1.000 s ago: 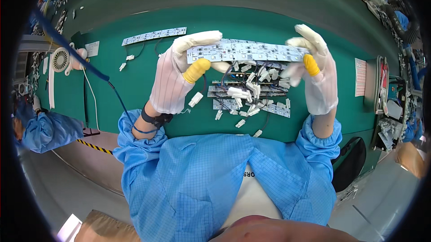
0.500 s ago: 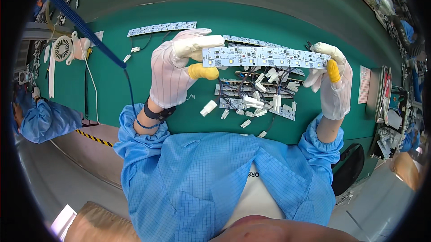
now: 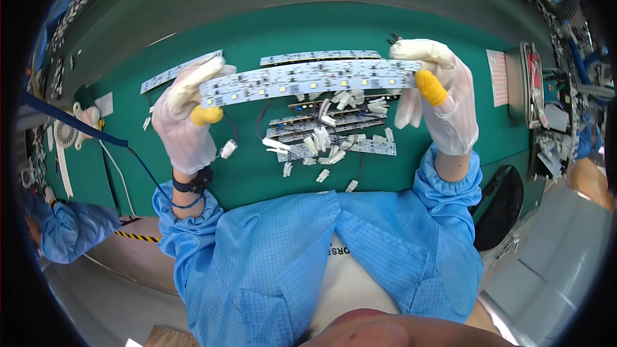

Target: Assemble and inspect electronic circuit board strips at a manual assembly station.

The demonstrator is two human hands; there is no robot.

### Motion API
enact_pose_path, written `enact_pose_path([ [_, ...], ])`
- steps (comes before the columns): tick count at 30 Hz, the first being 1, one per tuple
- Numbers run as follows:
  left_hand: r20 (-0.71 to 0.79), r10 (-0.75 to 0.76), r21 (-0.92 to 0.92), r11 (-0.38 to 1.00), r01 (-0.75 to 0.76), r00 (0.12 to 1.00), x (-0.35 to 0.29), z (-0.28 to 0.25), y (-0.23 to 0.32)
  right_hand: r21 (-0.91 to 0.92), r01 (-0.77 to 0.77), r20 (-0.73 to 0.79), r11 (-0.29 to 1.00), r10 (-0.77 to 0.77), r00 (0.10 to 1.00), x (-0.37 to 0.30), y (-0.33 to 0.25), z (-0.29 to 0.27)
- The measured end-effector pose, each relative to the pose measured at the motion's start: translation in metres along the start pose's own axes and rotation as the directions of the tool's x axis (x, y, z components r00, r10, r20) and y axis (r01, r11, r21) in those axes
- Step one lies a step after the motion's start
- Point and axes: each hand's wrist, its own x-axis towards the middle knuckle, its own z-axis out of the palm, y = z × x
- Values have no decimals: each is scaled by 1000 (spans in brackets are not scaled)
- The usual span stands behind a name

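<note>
Two gloved hands hold a long white board (image 3: 310, 82) stretched level between them. The left hand (image 3: 183, 113) pinches one end, yellow-capped thumb below, forefinger above, with hardly any gap beyond the board's thickness. The right hand (image 3: 450, 97) pinches the other end the same way.

Compared with half a second ago, the board sits further left over the pile (image 3: 320, 138), and the hands look wider apart, so it is probably nearer the eyes. Its component side faces up, mostly uncovered between the grips, which seems to suit looking it over; neither hand is free.

Below the left grip a white plug (image 3: 229, 149) hangs on a dark wire, now well apart from the pile. Just beyond the held board lies a second board (image 3: 319, 57); another strip (image 3: 168, 76) lies behind the left hand.
</note>
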Motion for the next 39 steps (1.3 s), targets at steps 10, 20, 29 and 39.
enact_pose_path([
  [10, -96, -84, -61, 995, 79, 992, -2, 5, -15, 23, -32, 87, 999, 30, 996, -3, -9, -4],
  [20, 39, -136, 214, 969, 125, 990, 8, 2, -4, 48, -66, 188, 997, 56, 981, -2, -8, -12],
  [29, 2, -195, -282, 941, 188, 981, -2, 3, 3, 75, 58, 116, 995, -66, 991, 6, 7, -10],
  [39, -19, 47, 50, 998, -46, 999, -5, -7, 8, 30, 66, 129, 997, -69, 989, 15, 13, -6],
])
